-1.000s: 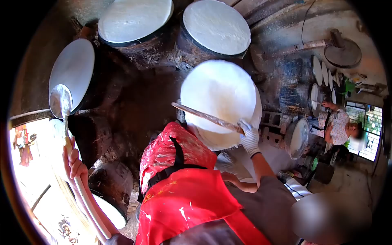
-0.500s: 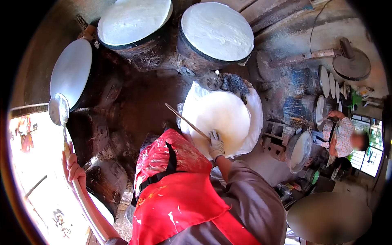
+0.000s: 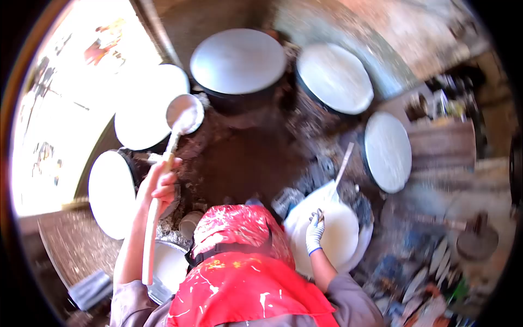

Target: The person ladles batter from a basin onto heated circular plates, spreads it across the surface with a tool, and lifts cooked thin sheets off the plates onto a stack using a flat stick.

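Observation:
My bare left hand [image 3: 159, 182] is wrapped round the pale handle of a ladle [image 3: 185, 113]. The ladle's round bowl, with whitish residue inside, is raised near the rims of the left-hand vats. My right hand [image 3: 314, 231], in a striped white glove, is over a cloth-lined basin [image 3: 340, 245] with a smooth white surface. Its fingers are drawn together; what they hold, if anything, is too small to make out. A thin wooden stick [image 3: 344, 163] slants up past the basin's far edge, beside a peak of the white cloth.
Round vats with white surfaces curve around me, among them one at the back [image 3: 238, 61], one at the back right [image 3: 335, 79], one at right [image 3: 388, 152] and one at left [image 3: 111, 194]. A lidded pan [image 3: 166, 267] is beside my left forearm. Bright daylight enters at the upper left.
My view has turned left, so the vats and basin appear farther right. The ladle has moved away from the vat it was over. The stick no longer lies across the basin under my right hand.

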The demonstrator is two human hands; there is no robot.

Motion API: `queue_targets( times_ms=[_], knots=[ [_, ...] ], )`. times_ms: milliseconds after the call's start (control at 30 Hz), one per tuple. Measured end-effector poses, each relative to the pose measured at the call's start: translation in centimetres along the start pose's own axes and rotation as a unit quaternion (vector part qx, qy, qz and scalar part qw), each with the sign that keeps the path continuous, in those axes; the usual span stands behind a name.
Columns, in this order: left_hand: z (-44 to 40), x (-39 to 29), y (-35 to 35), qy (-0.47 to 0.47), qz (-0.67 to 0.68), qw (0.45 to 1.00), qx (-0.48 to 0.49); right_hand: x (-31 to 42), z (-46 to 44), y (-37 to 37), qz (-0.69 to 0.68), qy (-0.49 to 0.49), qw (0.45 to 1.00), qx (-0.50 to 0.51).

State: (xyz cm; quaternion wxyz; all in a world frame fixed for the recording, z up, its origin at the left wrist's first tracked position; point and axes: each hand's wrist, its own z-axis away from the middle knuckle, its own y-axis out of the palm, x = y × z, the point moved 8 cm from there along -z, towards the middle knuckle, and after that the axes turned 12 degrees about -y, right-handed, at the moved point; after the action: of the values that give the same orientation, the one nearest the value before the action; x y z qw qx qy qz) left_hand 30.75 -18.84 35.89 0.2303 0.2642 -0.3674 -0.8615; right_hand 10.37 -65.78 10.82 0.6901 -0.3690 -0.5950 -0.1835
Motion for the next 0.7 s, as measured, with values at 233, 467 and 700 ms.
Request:
queue_targets(
  times_ms=[233,467,700],
  knots=[
    [6.1,-1.4,-5.2,0.016,0.009,0.995,-0.097,17.1,-0.5,15.3,-0.111,0.093,0.964,0.225],
    [11.4,-1.3,-7.2,0.081,0.076,0.988,-0.108,25.0,3.7,23.1,-0.09,0.092,0.899,0.419],
    [13.9,2.3,-9.0,0.188,0.19,0.959,-0.094,28.8,5.6,27.2,-0.148,0.08,0.81,0.562]
  ],
)
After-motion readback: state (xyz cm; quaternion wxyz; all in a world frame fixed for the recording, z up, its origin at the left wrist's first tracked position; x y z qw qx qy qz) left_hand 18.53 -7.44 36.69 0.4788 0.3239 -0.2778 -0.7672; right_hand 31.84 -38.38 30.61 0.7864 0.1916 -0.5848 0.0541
